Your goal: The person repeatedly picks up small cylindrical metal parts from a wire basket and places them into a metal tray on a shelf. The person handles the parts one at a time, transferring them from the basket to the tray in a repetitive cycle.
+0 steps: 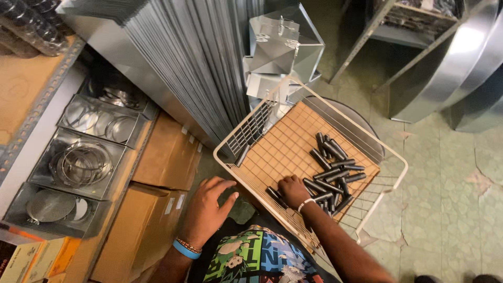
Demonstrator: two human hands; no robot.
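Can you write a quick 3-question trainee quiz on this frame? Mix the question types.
1. True or false: the right hand is inside the white wire basket, on the dark metal cylinders.
2. What lines the basket's floor? A) cardboard sheet B) blue cloth C) foam
3. Where is the left hand, and is it holding anything?

Key
1. True. Its fingers are curled over the cylinders at the near edge of the pile.
2. A.
3. It is outside the basket, fingers spread, above the brown cardboard boxes beside the basket's corner. It holds nothing.
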